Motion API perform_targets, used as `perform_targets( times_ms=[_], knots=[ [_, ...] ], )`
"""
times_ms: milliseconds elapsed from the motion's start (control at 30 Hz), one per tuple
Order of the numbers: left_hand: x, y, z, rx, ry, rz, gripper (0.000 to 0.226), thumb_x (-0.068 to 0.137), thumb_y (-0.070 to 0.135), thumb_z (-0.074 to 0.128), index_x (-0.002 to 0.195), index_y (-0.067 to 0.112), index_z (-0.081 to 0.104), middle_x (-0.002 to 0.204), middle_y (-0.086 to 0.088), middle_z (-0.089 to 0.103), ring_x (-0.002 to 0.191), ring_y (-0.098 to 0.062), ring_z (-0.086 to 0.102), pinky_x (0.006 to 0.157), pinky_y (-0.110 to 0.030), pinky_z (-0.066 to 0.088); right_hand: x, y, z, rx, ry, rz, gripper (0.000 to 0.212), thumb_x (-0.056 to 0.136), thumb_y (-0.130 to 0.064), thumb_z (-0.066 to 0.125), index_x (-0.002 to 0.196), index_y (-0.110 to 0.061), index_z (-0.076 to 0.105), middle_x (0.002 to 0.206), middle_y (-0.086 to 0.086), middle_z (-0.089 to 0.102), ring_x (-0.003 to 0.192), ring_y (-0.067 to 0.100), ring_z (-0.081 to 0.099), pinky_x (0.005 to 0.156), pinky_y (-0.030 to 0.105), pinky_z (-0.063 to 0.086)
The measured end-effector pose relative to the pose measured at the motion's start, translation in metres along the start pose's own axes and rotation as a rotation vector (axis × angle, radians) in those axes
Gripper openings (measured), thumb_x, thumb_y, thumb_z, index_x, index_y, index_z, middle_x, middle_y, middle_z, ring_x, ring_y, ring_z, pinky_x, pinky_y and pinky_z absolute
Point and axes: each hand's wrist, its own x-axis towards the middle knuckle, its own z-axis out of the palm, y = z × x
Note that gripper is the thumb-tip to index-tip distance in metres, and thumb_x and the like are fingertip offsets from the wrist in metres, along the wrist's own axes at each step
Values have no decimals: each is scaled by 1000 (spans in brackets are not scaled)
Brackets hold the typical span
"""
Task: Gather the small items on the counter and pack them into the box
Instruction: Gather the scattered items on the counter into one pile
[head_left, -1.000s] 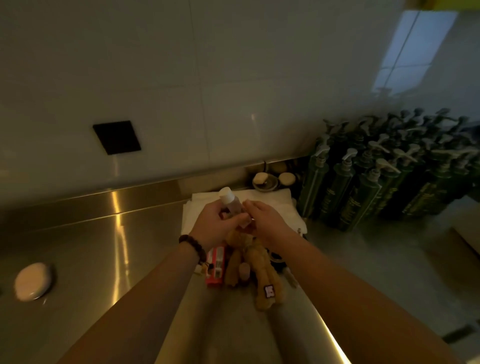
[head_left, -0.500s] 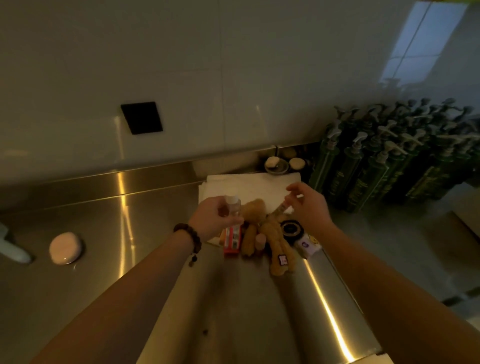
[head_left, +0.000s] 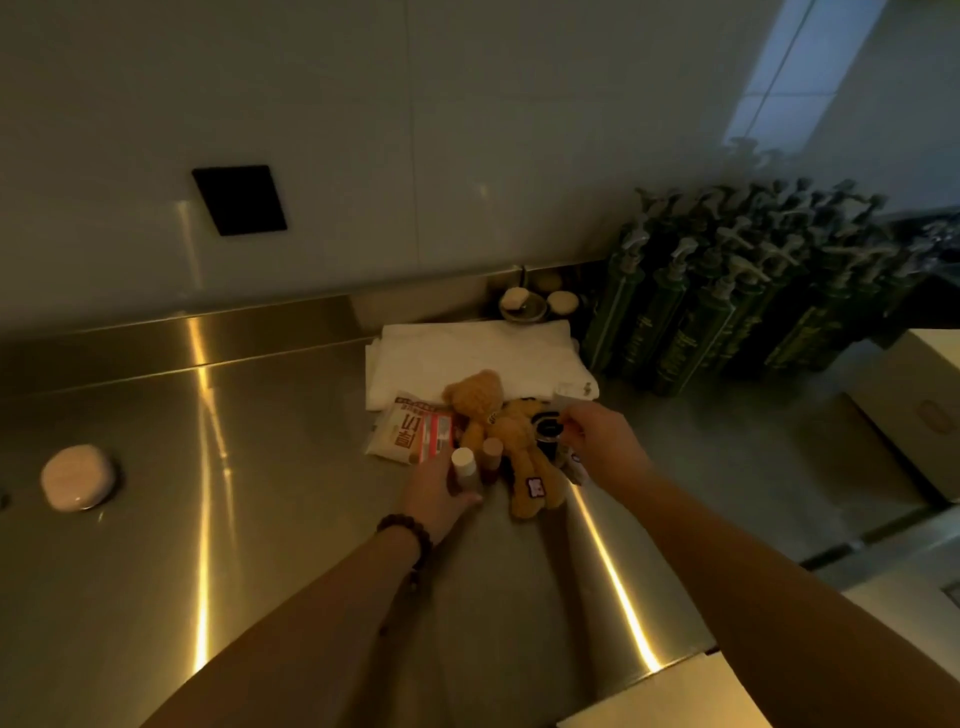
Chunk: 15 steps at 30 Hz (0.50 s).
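Observation:
A pile of small items lies on the steel counter (head_left: 260, 519). It holds two tan teddy bears (head_left: 475, 397) (head_left: 522, 467), a white and red packet (head_left: 415, 434), a pink-capped vial (head_left: 491, 451) and a black round ring (head_left: 548, 428). My left hand (head_left: 434, 496) grips a small white-capped bottle (head_left: 464, 467), upright and low beside the packet. My right hand (head_left: 597, 441) reaches over the pile, its fingertips pinching at the right rim of the black ring. A pale box corner (head_left: 675, 696) shows at the counter's near right edge.
A folded white towel (head_left: 467, 353) lies behind the pile. A soap dish (head_left: 522, 306) stands at the wall. Several dark green pump bottles (head_left: 727, 312) crowd the back right. A bar of soap (head_left: 78, 475) sits far left. Cardboard boxes (head_left: 914, 395) stand on the right.
My hands came apart. The left hand lowered the bottle from above the pile to the counter. The right hand swung right and down onto the black ring.

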Motion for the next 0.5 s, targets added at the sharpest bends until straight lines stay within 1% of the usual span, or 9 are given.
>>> perform_targets(
  times_ms=[33, 67, 167, 267, 333, 400, 500],
  knots=[
    [0, -1, 4, 2, 4, 6, 64, 73, 20, 77, 129, 21, 47, 129, -2, 53, 119, -22, 48, 93, -27, 35, 0, 0, 1, 2, 0, -17, 11, 91, -12, 51, 95, -13, 61, 90, 7, 63, 83, 25, 59, 71, 27, 41],
    [0, -2, 7, 8, 7, 12, 62, 73, 20, 77, 128, 22, 48, 128, -1, 54, 118, -21, 48, 92, -26, 34, 0, -1, 2, 9, -4, -27, 10, 90, -11, 52, 93, -13, 61, 89, 6, 63, 84, 25, 60, 71, 27, 40],
    [2, -1, 15, 3, 20, 42, 63, 74, 19, 77, 130, 22, 48, 129, -1, 54, 119, -21, 48, 94, -26, 33, 0, -2, 6, 19, -37, -54, 13, 88, -11, 53, 97, -11, 63, 94, 8, 65, 87, 25, 60, 73, 26, 41],
    [4, 3, 21, 16, 41, 64, 65, 74, 18, 76, 132, 23, 46, 129, -1, 54, 119, -21, 48, 96, -27, 33, -1, -3, 7, 33, -39, -59, 17, 89, -11, 53, 102, -9, 64, 99, 10, 65, 92, 25, 60, 78, 29, 44],
    [4, 5, 23, 27, 44, 72, 69, 74, 18, 76, 134, 25, 43, 129, -1, 54, 119, -20, 48, 95, -25, 32, 0, -6, 8, 44, -43, -48, 21, 90, -10, 52, 107, -9, 63, 102, 10, 65, 94, 25, 60, 81, 31, 45],
    [4, 5, 25, 35, 51, 70, 73, 73, 18, 77, 135, 26, 41, 129, -1, 54, 118, -20, 48, 93, -23, 31, 2, -9, 7, 24, -91, 13, 27, 91, -13, 53, 117, -12, 59, 108, 9, 63, 96, 22, 60, 83, 30, 48],
    [1, 3, 25, 32, 52, 53, 74, 70, 24, 80, 134, 24, 42, 130, 0, 53, 117, -18, 48, 91, -22, 31, 2, -8, 6, -10, -126, 18, 44, 89, -18, 59, 132, -19, 48, 123, 6, 58, 109, 20, 56, 94, 35, 48]
  ],
)
